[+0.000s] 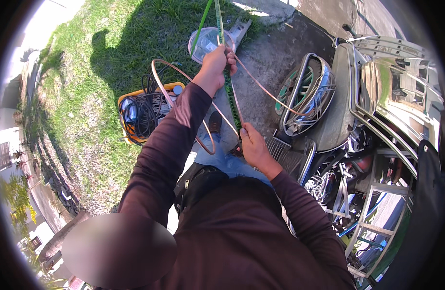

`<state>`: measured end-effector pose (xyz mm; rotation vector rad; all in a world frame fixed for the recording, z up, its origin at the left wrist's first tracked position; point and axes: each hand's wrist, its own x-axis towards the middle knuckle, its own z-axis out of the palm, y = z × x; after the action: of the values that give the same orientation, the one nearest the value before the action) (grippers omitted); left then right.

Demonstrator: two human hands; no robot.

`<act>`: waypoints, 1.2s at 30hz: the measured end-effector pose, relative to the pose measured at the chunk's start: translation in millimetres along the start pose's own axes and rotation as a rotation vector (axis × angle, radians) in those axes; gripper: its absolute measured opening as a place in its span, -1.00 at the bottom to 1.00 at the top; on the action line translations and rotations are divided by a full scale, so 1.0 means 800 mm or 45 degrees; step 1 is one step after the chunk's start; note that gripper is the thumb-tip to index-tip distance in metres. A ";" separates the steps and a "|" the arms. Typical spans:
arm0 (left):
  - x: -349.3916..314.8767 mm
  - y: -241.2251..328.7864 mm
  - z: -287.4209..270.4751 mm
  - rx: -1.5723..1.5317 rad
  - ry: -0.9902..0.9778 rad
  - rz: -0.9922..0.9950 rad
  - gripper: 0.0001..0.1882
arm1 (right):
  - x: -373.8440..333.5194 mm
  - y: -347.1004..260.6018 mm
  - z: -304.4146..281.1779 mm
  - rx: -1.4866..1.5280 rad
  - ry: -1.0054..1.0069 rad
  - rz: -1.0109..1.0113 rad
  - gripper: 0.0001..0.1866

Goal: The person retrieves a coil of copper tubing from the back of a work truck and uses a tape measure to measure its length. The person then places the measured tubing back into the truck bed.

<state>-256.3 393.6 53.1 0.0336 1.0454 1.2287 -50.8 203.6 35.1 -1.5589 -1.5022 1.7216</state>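
A long green-marked measuring tape (231,99) stretches away in front of me. Beside it runs thin copper-coloured tubing (159,79), which loops out to the left and also trails off to the right. My left hand (215,64), farther out, has its fingers closed round the tape and the tubing. Nearer my body, my right hand (255,149) pinches the tubing beside the tape with thumb and fingers. A small dark and red object, partly hidden, lies by the right fingers; its kind is unclear.
A yellow crate (124,129) with black cables and tools stands on the grass at left. Ahead is a round pale tub (195,53). At right, a vehicle's open rear holds a ladder (372,227) and white cords (319,186); a spare wheel (302,87) is near coiled tubing.
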 end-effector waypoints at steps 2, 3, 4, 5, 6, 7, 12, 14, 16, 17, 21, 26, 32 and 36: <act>0.007 0.001 0.004 0.082 0.025 -0.079 -0.65 | 0.002 -0.013 -0.006 0.104 -0.149 0.126 -0.73; 0.003 0.000 0.005 0.083 -0.034 -0.063 -0.59 | 0.003 -0.020 -0.009 0.147 -0.241 0.173 -0.73; -0.007 -0.002 0.005 0.091 -0.089 -0.072 -0.52 | 0.005 -0.026 -0.012 0.190 -0.334 0.218 -0.73; -0.020 -0.006 0.004 0.109 -0.117 -0.071 -0.46 | 0.006 -0.032 -0.015 0.224 -0.343 0.231 -0.72; -0.039 -0.015 0.001 0.016 -0.220 -0.093 -0.37 | 0.008 -0.037 -0.018 0.257 -0.352 0.242 -0.72; -0.063 -0.029 -0.006 -0.064 -0.295 -0.074 -0.28 | 0.011 -0.041 -0.021 0.296 -0.367 0.278 -0.71; -0.139 -0.128 -0.024 0.119 -0.384 0.095 -0.40 | 0.023 -0.063 -0.039 0.415 -0.347 0.337 -0.67; -0.133 -0.143 -0.027 0.299 -0.408 0.333 -0.49 | 0.027 -0.072 -0.039 0.450 -0.388 0.357 -0.63; -0.116 -0.141 -0.028 0.338 -0.453 0.344 -0.56 | 0.026 -0.077 -0.036 0.275 -0.270 0.187 -0.60; -0.108 -0.137 -0.028 0.353 -0.453 0.342 -0.58 | 0.023 -0.077 -0.034 0.262 -0.217 0.065 -0.58; -0.097 -0.121 -0.015 0.209 -0.270 0.261 -0.60 | -0.002 -0.069 -0.027 -0.411 0.013 -0.089 -0.51; -0.088 -0.096 0.008 0.038 -0.084 0.116 -0.63 | -0.015 -0.049 -0.035 -0.353 0.128 -0.281 -0.58; -0.022 -0.036 -0.005 -0.065 -0.032 -0.202 -0.66 | -0.021 -0.020 -0.031 -0.417 0.003 0.018 -0.67; -0.003 -0.026 -0.005 -0.093 -0.020 -0.249 -0.62 | -0.008 -0.003 -0.020 -0.073 -0.058 0.043 -0.69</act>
<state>-243.4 381.7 40.9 -0.1131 0.9659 1.0865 -35.7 206.6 43.5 -1.5922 -1.5690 1.7586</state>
